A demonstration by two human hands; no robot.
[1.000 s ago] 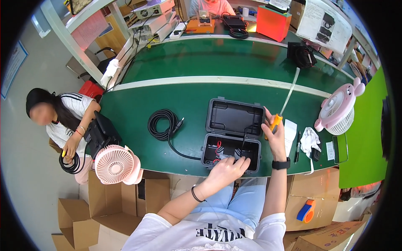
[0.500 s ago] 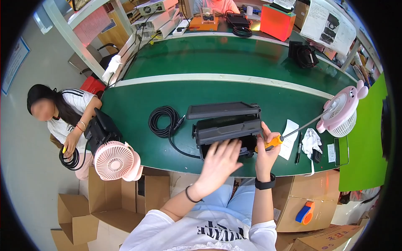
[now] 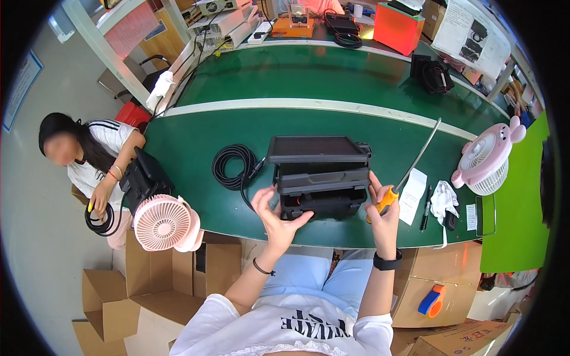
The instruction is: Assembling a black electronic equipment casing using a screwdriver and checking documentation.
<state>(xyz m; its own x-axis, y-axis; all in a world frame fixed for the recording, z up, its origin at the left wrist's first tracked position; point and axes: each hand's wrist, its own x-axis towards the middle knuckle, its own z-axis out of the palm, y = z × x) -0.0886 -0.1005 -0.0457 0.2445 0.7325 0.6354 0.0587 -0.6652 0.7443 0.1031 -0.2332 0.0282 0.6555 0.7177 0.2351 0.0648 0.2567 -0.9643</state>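
Observation:
A black hinged case (image 3: 323, 181) sits on the green table in front of me, its lid raised and its near compartment uncovered. My left hand (image 3: 278, 218) is at its front left corner, fingers spread, with the thumb against the front edge. My right hand (image 3: 383, 216) holds a screwdriver (image 3: 389, 200) by its yellow handle, the long shaft slanting up and to the right. Fingers of this hand also rest near the case's right end. A coiled black cable (image 3: 233, 168) with a plug lies left of the case.
A pink fan (image 3: 163, 222) stands left, beside a co-worker (image 3: 98, 160) who holds a black cable. Another pink fan (image 3: 484, 155) is at right, near a crumpled white cloth (image 3: 443, 200), a pen (image 3: 426, 209) and a paper sheet (image 3: 411, 196). Cardboard boxes (image 3: 160, 270) stand below the table edge.
My left hand has moved left, from over the compartment to the front left corner. The case has tilted slightly, showing more lid. The screwdriver shaft has swung to point more upward.

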